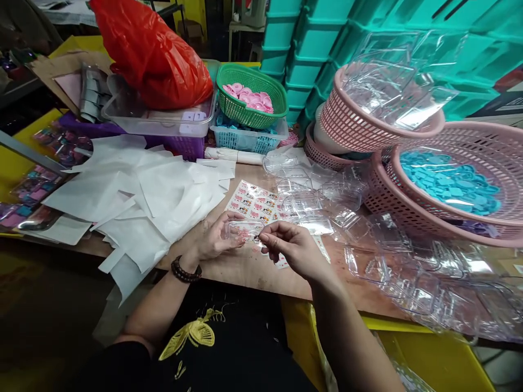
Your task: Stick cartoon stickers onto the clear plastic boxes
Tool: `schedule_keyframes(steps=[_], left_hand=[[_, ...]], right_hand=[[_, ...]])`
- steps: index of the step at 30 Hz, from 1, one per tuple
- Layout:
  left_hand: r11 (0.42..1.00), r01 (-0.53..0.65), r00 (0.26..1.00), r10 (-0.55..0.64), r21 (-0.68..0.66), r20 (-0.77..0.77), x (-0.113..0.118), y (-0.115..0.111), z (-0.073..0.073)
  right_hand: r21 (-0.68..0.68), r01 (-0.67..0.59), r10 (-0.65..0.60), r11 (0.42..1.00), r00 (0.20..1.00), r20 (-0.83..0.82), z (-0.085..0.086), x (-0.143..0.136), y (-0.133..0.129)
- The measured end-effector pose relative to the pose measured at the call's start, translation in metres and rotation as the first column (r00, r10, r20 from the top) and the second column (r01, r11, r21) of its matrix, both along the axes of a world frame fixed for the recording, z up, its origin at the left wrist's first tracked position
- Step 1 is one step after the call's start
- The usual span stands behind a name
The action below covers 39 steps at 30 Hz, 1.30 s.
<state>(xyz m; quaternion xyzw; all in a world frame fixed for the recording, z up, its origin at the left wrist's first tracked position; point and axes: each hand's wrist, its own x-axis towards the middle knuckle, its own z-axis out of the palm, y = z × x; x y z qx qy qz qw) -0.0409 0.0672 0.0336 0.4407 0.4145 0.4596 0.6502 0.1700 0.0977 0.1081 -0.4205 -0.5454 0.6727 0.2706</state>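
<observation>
My left hand (218, 238) grips a small clear plastic case (244, 231) by its left end, thumb below and fingers behind. Pink and dark printing shows on or through the case. At its right end, my right hand (288, 245) pinches a small sticker (257, 238), thumb and forefinger together; whether it touches the case I cannot tell. Just behind the hands, a sheet of printed stickers (252, 201) with pink and black-and-orange designs lies on the wooden table (241, 269). My right hand partly covers more sheet beneath it.
White backing sheets (143, 190) pile up on the left. Clear plastic cases (425, 283) spread along the right. Behind stand a green basket (253, 117) of pink pieces, pink baskets (355, 122) with clear covers and blue pieces, a red bag (159, 60) and stacked teal crates (318, 41).
</observation>
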Motion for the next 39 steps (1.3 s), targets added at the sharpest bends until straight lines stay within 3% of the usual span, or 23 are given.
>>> schedule_keyframes(steps=[5,12,16,22,34,39], left_hand=[[0.996,0.085,0.996,-0.085,-0.037,0.01,-0.005,-0.004,-0.005],[0.983,0.179,0.954,-0.164,-0.04,0.251,-0.011,-0.003,-0.011],[0.98,0.189,0.938,-0.162,-0.059,0.307,-0.01,-0.003,-0.01],[0.985,0.142,0.942,-0.103,-0.099,0.318,-0.01,-0.006,-0.012],[0.988,0.126,0.953,-0.094,-0.093,0.289,-0.01,-0.007,-0.01],[0.989,0.035,0.987,-0.012,-0.147,0.16,-0.004,-0.006,-0.008]], right_hand=[[-0.04,-0.046,0.049,0.998,0.995,0.089,-0.006,-0.005,0.011],[-0.059,-0.082,0.091,0.995,0.982,0.167,-0.003,-0.006,0.015],[-0.068,-0.097,0.109,0.993,0.974,0.201,-0.001,-0.008,0.016],[-0.059,-0.092,0.102,0.994,0.973,0.209,-0.002,-0.011,0.017],[-0.027,-0.11,0.113,0.994,0.964,0.239,-0.006,-0.013,0.018],[0.132,-0.154,0.097,0.979,0.926,0.364,-0.007,-0.012,0.013]])
